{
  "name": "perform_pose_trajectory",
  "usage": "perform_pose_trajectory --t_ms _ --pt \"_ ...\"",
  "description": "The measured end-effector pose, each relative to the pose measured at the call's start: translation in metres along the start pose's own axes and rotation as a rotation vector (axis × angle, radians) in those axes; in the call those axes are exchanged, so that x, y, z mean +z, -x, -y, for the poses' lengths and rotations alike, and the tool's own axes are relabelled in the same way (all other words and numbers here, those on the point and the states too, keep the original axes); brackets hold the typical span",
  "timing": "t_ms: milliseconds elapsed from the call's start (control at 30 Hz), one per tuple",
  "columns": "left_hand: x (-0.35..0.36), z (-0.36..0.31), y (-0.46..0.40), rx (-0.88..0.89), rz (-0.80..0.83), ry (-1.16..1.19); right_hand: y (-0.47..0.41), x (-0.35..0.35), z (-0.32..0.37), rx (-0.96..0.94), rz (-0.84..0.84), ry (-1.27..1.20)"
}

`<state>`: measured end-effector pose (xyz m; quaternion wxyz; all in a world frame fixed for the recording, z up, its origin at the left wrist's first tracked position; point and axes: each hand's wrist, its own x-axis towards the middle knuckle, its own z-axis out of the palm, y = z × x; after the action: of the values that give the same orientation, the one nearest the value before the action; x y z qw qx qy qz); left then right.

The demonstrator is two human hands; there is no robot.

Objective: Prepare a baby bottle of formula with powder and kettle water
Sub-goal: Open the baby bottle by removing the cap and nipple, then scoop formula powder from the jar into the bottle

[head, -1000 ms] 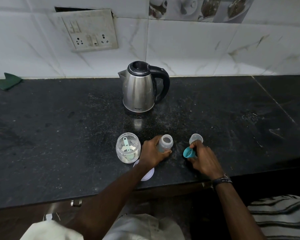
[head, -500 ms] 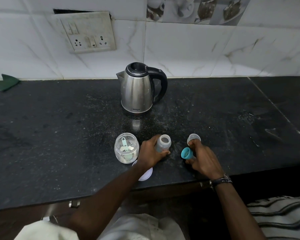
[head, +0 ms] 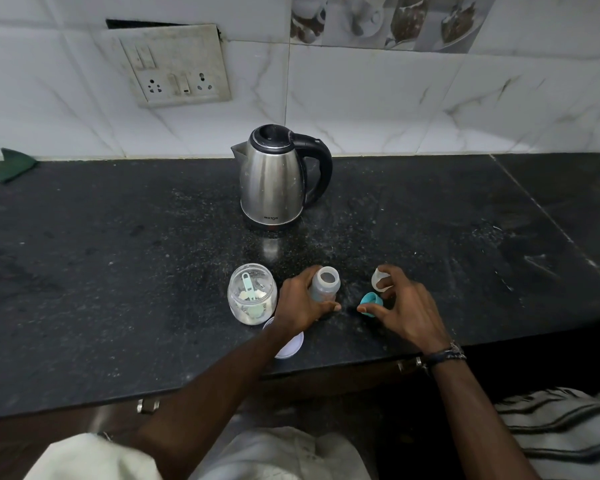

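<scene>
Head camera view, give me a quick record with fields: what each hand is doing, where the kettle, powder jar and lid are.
left hand: grips the open baby bottle, upright on the counter
right hand: over the teal bottle ring, thumb on it, fingers at the clear cap
kettle: upright behind the bottle, lid shut, handle to the right
powder jar: open, left of the bottle, green scoop inside
jar lid: flat near the counter edge, partly under the left wrist
</scene>
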<state>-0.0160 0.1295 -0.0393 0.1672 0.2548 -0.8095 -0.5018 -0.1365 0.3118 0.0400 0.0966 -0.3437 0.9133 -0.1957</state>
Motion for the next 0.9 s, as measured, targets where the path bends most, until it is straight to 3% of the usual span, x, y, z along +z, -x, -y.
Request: perform_pose_trajectory --t_ms 133,267,400,567,733,900 --pt "-0.001 -0.004 0.002 -0.032 0.022 -0.005 -0.002 0.0 0.003 -0.017 -0.045 -0.03" --pt "-0.004 -0.016 0.01 -0.001 0.005 0.048 -0.006 -0.004 0.011 -0.058 -0.201 -0.07" --pt "-0.01 -0.036 0.026 0.152 -0.057 0.063 -0.015 -0.013 0.028 -0.164 -0.356 -0.134" --pt "-0.032 -0.067 0.047 0.378 -0.193 -0.006 -0.039 -0.019 0.064 -0.303 -0.421 -0.184" --pt "-0.069 -0.06 0.053 0.338 -0.404 -0.04 -0.059 -0.016 0.111 -0.472 -0.308 -0.154" --pt "-0.107 -0.031 0.059 0.208 -0.501 -0.023 -0.066 -0.007 0.157 -0.661 0.057 -0.019"
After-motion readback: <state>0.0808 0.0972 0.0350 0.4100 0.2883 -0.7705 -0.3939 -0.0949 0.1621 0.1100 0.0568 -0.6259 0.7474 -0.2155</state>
